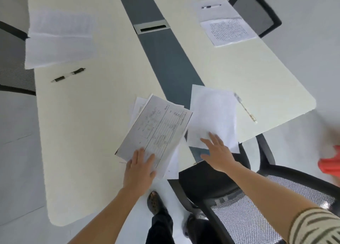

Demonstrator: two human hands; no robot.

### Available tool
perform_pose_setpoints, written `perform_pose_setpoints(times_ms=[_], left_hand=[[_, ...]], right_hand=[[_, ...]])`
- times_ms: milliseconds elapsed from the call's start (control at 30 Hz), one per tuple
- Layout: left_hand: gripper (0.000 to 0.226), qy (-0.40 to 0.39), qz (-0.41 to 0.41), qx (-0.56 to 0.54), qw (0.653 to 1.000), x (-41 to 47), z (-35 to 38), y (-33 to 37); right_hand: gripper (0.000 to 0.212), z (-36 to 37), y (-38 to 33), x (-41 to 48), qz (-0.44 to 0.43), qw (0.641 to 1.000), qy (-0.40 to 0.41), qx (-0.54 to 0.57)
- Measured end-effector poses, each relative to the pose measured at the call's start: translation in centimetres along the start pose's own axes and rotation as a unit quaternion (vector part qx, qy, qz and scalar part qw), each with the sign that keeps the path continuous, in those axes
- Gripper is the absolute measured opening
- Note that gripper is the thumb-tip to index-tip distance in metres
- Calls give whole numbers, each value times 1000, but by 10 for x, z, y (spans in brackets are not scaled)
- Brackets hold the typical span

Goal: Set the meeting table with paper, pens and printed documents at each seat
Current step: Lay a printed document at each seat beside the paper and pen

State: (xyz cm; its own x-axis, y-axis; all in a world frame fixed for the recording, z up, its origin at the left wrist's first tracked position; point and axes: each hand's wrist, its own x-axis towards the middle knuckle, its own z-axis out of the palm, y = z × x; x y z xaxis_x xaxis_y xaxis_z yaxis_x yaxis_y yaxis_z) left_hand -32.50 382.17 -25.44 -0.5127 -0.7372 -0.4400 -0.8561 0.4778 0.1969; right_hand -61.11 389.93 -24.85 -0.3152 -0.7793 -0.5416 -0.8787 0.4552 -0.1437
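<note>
My left hand (138, 167) grips the near edge of a stack of printed documents (156, 125), thumb on top of a form with ruled boxes, above the near end of the cream table (88, 133). My right hand (218, 153) lies flat with straight fingers on a blank white sheet (213, 113) at the near right seat. A pen (245, 107) lies just right of that sheet. At the far left seat are papers (58, 39) and a black pen (69, 75). The far right seat has blank paper with a pen (211, 6) and a printed document (228, 31).
A dark strip (165, 59) with a cable slot (152, 28) runs down the table's middle. A black mesh chair (257, 197) stands close at my right, another chair (257, 9) at far right, one chair (12, 68) at left. Something red (330, 162) shows at the right edge.
</note>
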Motion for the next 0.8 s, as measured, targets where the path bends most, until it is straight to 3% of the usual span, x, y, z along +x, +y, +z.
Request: perform_pose_setpoints(times_ms=[300, 367, 467, 533, 633, 800], left_hand=[[56, 14, -62, 43, 997, 8, -6, 23], [57, 34, -43, 40, 998, 13, -14, 45], [59, 36, 26, 40, 998, 30, -22, 92], [60, 16, 79, 58, 995, 46, -22, 126], [60, -1, 125, 75, 989, 70, -10, 167], [66, -31, 99, 98, 990, 87, 19, 204]], right_hand=[[54, -36, 67, 15, -64, 998, -12, -3], [47, -44, 79, 17, -63, 997, 31, 28], [39, -68, 114, 38, 13, 985, 154, 83], [39, -87, 142, 57, 98, 971, 191, 105], [42, -96, 175, 82, 193, 959, 150, 143], [22, -96, 195, 100, 189, 942, 136, 242]])
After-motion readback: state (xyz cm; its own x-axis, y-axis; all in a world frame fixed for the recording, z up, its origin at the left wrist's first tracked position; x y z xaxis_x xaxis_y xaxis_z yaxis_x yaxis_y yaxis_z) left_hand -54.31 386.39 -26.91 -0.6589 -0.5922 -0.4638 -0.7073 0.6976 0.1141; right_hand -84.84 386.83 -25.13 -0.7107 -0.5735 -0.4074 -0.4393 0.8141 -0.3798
